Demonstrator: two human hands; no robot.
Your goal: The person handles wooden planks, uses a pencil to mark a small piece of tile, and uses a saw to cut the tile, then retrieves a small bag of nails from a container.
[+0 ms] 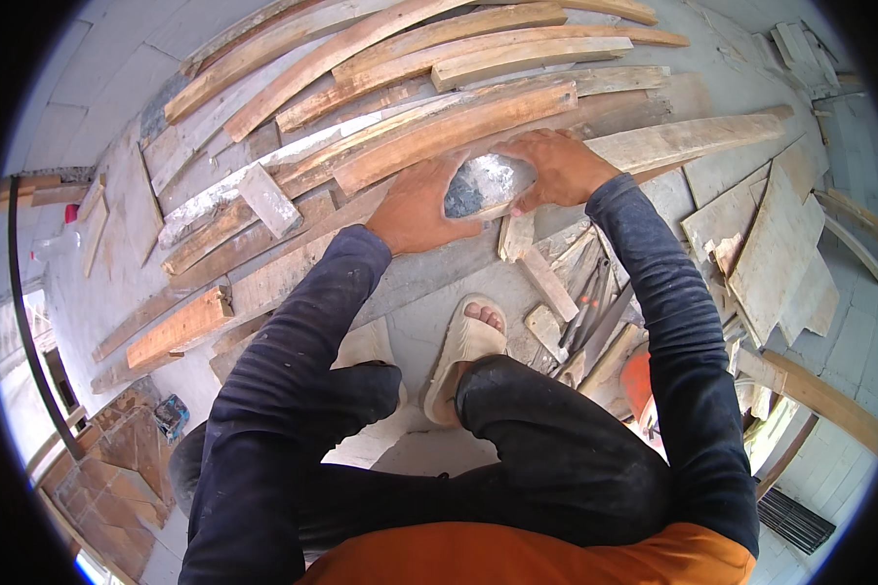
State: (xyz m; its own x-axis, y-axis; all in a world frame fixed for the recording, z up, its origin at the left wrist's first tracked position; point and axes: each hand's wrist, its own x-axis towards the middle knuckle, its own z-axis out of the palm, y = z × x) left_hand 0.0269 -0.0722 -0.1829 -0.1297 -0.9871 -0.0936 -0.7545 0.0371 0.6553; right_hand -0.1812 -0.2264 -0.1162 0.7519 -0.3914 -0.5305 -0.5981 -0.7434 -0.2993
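Both my hands are cupped around a rough grey-and-white lump (488, 183) just above the timber; its exact kind I cannot make out. My left hand (421, 208) is curled against its left side, fingers mostly hidden. On the other side my right hand (561, 166) wraps over its top and right edge, thumb below. Long wooden beams (458, 136) lie under and beyond my hands. A short wood offcut (517, 237) sits just below the lump, with another thin piece (546, 283) slanting away from it.
More long timbers (527, 60) are spread across the far floor. A short whitish block (268, 200) lies across beams at left. Thin sheets (778, 249) lean at right. Near my sandalled foot (470, 336) is a heap of offcuts and hand tools (593, 304).
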